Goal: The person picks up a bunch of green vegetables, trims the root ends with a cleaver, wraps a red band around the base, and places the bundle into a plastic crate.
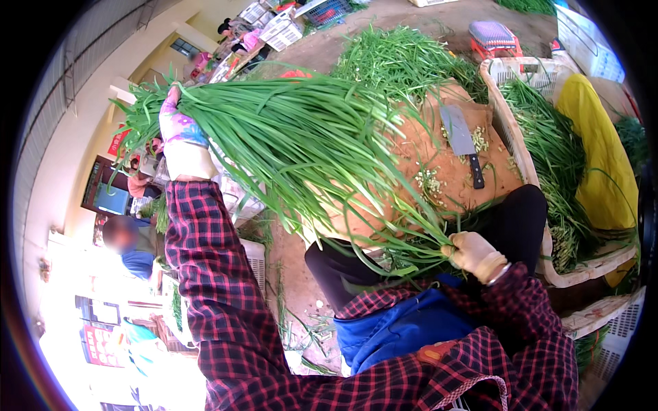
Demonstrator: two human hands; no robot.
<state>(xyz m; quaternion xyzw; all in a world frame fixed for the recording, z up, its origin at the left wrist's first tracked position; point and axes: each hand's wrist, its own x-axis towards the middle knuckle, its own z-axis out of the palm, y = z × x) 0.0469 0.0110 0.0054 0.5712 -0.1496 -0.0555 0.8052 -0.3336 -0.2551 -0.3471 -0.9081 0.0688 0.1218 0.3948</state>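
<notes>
My left hand (180, 120), in a flowered glove, is raised at the upper left and closed around the leafy end of a large bunch of long green stalks (288, 133), which look like garlic chives. The bunch fans out to the right, its pale cut ends hanging over a brown board (411, 164). Low on the right, near my knee, my right hand (470, 251), in a pale glove, grips several stalks at their ends. A cleaver (461, 138) with a black handle lies on the board, with chopped stalk bits beside it.
A white plastic crate (514, 128) of greens and a yellow cloth (596, 154) stand at the right. Beyond the board lies a heap of greens (401, 61), near a red stool (493, 38). Other people (136, 239) sit at the left and far back.
</notes>
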